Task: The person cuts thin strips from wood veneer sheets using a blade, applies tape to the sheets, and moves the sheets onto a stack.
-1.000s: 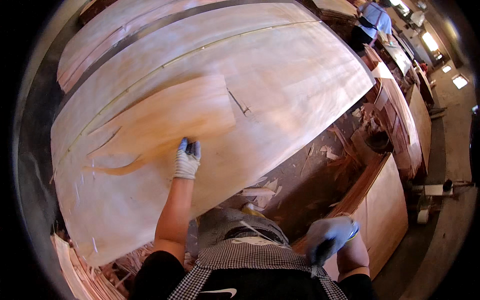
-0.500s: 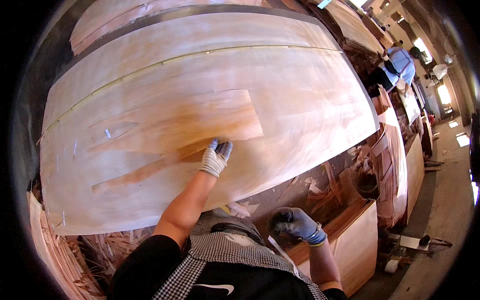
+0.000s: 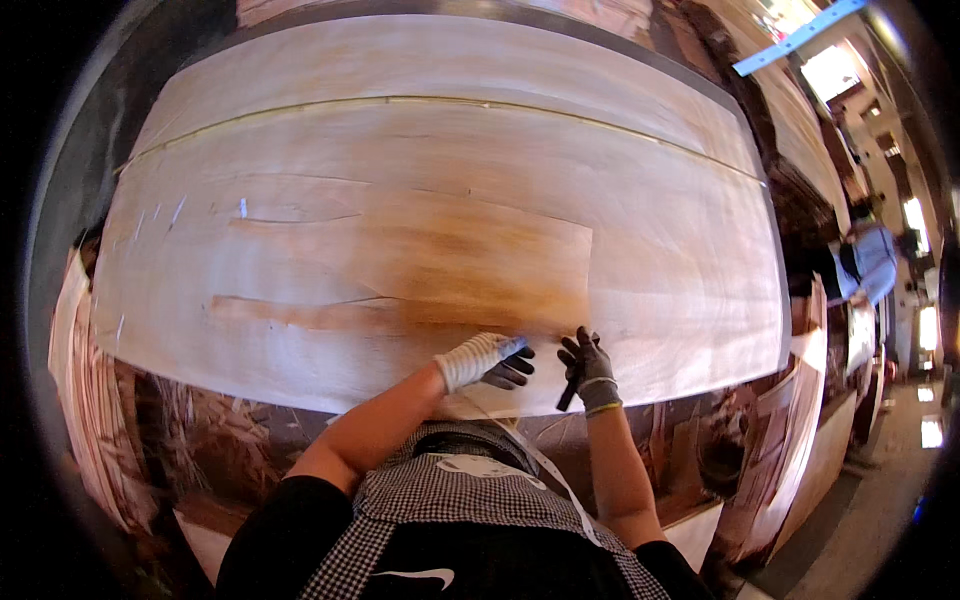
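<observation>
Left hand: In a pale striped glove with dark fingertips, the left hand (image 3: 490, 362) hung just below the veneer piece, fingers loosely bent and partly spread, with nothing seen in its hold; whether it touched the wood could not be told.
Right hand: The gloved right hand (image 3: 592, 372), fingers bent and partly closed, had hold of a short dark object (image 3: 568, 393) that pointed down from the palm; its fingertips were close to the piece's lower right corner.
Veneer piece: The orange-brown veneer piece (image 3: 480, 260) lay flat near the middle of the large pale sheet (image 3: 680, 290), its right end cut straight and its left end split into long tongues.
Rod: A slender yellowish rod (image 3: 390, 99) ran across the sheet beyond the piece.
Apron: A narrow white strip (image 3: 560, 478) hung across the wearer's checked apron (image 3: 440, 495).
Workshop: Thin wood strips (image 3: 75, 380) were piled at left; at far right stood a co-worker (image 3: 868, 265) in a blue top.
</observation>
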`<state>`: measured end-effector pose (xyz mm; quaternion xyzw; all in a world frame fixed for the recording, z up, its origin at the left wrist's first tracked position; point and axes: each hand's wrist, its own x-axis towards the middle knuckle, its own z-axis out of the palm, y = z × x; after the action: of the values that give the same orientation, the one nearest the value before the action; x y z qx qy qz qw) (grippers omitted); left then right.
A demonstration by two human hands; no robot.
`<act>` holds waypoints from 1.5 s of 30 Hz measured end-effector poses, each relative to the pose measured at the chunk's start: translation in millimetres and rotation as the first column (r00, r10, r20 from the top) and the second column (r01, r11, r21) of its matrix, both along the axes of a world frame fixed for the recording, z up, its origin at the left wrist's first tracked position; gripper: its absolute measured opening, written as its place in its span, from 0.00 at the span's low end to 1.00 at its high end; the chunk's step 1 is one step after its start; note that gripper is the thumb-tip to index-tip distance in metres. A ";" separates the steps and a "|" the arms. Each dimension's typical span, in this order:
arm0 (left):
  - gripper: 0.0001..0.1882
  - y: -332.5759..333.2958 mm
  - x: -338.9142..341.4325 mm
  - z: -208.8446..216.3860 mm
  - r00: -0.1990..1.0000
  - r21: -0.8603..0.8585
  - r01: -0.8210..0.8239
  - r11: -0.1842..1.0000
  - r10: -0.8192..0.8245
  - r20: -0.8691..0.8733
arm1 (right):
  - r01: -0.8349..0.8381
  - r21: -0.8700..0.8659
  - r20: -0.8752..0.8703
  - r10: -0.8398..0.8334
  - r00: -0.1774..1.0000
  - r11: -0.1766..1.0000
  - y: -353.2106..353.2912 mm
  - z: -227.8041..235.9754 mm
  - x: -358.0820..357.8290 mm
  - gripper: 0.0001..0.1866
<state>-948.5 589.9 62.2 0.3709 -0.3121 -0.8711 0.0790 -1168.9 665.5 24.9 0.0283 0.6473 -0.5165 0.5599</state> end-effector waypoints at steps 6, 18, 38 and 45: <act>0.28 -60.2 94.2 -60.9 0.250 -0.695 0.708 0.124 0.877 0.410 | -0.018 -0.038 -0.178 0.011 0.984 0.999 -40.7 -42.7 -25.6 0.10; 0.30 -47.2 21.8 -53.5 0.546 -0.736 0.675 0.059 0.630 0.552 | -0.245 0.089 -0.900 0.184 0.396 0.965 -30.8 -34.2 -149.6 0.07; 0.24 -106.7 143.2 -74.4 0.237 -0.818 0.566 0.100 0.931 0.277 | -0.720 0.690 -0.699 0.326 -0.636 0.075 -211.1 -8.4 228.4 0.11; 0.23 -105.2 153.5 -84.1 0.207 -0.820 0.561 0.116 0.939 0.274 | -0.591 0.806 -0.544 0.363 -0.757 -0.025 -143.4 -1.5 194.4 0.14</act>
<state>-795.0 484.7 -21.9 0.7008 -0.6605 0.0393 0.2665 -974.5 522.1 23.3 -0.8181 0.5324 0.1462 0.1611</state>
